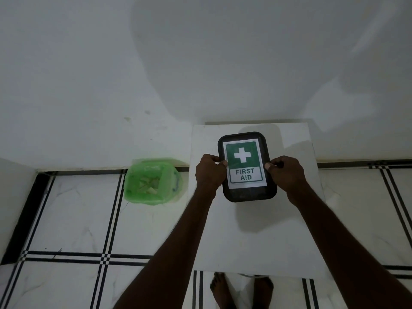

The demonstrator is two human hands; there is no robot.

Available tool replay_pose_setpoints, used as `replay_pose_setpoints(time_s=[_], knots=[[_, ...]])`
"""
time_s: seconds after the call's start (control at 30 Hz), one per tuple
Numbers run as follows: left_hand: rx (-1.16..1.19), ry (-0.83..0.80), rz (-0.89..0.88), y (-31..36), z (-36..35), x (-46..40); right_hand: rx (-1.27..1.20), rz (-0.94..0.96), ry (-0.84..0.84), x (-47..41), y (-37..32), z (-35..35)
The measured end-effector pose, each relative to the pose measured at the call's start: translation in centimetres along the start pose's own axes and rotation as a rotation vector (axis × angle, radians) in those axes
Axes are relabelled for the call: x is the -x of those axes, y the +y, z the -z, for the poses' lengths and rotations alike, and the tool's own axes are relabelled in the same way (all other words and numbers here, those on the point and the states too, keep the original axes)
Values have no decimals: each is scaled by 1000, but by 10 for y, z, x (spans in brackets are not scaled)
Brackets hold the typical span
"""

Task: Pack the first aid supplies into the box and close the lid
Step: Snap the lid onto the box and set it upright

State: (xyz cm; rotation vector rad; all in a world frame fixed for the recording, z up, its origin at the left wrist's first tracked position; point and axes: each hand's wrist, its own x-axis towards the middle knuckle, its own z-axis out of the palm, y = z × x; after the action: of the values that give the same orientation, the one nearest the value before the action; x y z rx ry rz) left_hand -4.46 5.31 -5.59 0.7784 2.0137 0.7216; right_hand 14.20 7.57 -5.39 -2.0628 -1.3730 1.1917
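A dark rectangular box (247,195) stands on a white tabletop (252,237), its lid on top. The lid carries a green and white label with a cross and the words FIRST AID. My left hand (209,172) grips the box's left edge, thumb on the lid. My right hand (286,173) grips the right edge in the same way. No loose supplies show on the table; the box's inside is hidden by the lid.
A small bin lined with a green bag (153,181) stands on the tiled floor to the left of the table, against the white wall. My bare feet (223,291) show below the table's near edge.
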Motion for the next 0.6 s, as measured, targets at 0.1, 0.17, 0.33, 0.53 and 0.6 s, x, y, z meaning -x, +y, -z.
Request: replay_pose_setpoints(time_s=[0.1, 0.17, 0.33, 0.53, 0.6], knots=[[123, -164, 115, 6, 13, -4, -51, -49, -86, -2, -3, 11], [147, -319, 163, 13, 31, -8, -96, -91, -222, -6, -11, 23], [170, -271, 50, 25, 44, -32, -94, 43, -172, -31, -37, 29], [194, -239, 41, 49, 26, -50, -192, -60, -228, -69, -64, 7], [195, -270, 106, 51, 27, -54, -260, -146, -290, -75, -63, 9]])
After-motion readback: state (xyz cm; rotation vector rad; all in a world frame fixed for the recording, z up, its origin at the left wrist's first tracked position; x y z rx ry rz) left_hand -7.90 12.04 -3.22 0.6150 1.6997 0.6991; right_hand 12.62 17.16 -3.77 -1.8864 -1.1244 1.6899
